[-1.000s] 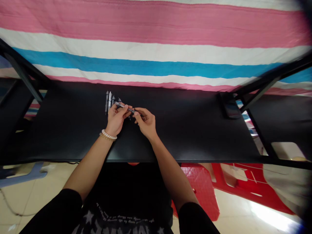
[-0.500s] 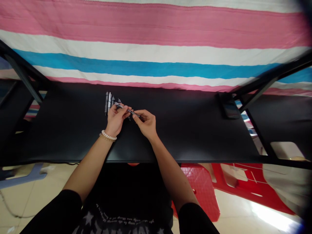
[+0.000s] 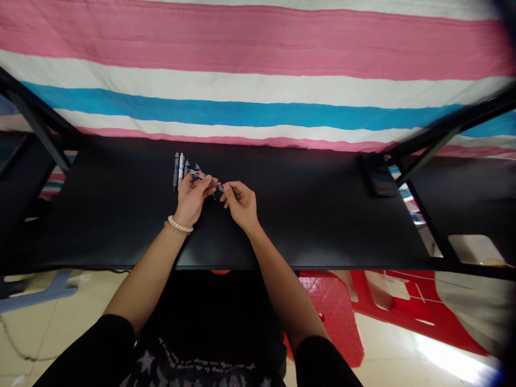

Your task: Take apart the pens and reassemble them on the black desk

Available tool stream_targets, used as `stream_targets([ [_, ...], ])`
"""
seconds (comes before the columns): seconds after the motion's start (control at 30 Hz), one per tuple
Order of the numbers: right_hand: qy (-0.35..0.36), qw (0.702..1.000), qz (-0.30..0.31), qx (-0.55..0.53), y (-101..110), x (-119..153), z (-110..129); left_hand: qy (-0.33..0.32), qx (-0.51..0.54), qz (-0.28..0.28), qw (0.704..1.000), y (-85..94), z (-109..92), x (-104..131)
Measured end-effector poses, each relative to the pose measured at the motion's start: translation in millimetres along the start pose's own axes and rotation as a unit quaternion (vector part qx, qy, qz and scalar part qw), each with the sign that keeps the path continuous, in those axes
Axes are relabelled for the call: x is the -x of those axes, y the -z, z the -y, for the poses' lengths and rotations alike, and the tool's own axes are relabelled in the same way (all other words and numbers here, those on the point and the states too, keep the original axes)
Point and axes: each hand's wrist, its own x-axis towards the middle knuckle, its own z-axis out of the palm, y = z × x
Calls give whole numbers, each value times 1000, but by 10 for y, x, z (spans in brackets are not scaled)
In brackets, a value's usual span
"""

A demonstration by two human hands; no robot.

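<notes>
My left hand (image 3: 191, 199) is closed around a slim, partly clear pen (image 3: 197, 174), which slants down to the right above the black table. At the pen's lower right end, the fingertips of my right hand (image 3: 242, 205) are pinched together on its dark tip part. Just beyond my left hand lie more pens: a dark pen (image 3: 176, 171), a white pen (image 3: 181, 166) beside it, and a grey pen (image 3: 186, 165), roughly parallel. Another dark pen (image 3: 196, 166) lies at an angle, partly hidden by my left fingers.
The black table (image 3: 314, 215) spans the view, with a striped cloth (image 3: 258, 88) hanging behind it. A black phone-like object (image 3: 381, 180) lies at the right by the metal frame. A red plastic stool (image 3: 334, 317) stands below the front edge.
My right fingers have shifted slightly and curled more at the pen's lower end. The left hand and the lying pens have stayed in place.
</notes>
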Motion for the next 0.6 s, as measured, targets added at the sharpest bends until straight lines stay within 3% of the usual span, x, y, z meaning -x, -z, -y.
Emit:
stream_targets([
  [0.6,7,999,30,20,8,11,-38,5,-10,6,1000,21,1,-4],
])
